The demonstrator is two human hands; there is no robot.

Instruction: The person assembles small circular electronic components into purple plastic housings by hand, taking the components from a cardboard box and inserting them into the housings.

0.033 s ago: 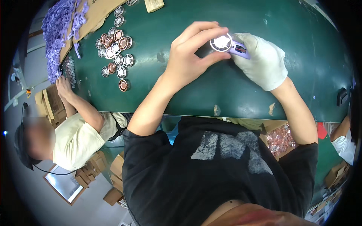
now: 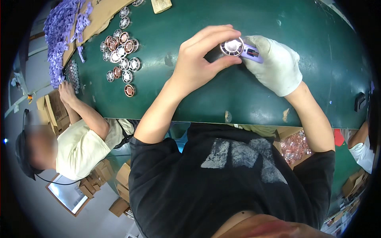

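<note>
My bare left hand [image 2: 204,55] pinches a round spoked disc [image 2: 232,47] by its rim, thumb below and fingers above. The disc has a pale shiny centre and a metallic rim. It meets the end of a small purple handle [image 2: 253,53], which has a dark slot with something red and black inside. My right hand [image 2: 276,63], in a white glove, is closed around the handle's other end, and the glove hides part of it. Whether disc and handle are joined I cannot tell. Both hands are above the green table [image 2: 190,105].
Several loose silver and copper-coloured discs [image 2: 124,63] lie to the left. Purple parts [image 2: 63,31] are heaped beside cardboard [image 2: 104,14] at the far left. A co-worker's hand [image 2: 67,93] is near small clear pieces [image 2: 74,73]. A black object [image 2: 360,102] rests at the right edge.
The disc has tilted slightly, so its rim shows more plainly and its centre glares less. My left fingers have shifted a little with it. Both hands keep their hold.
</note>
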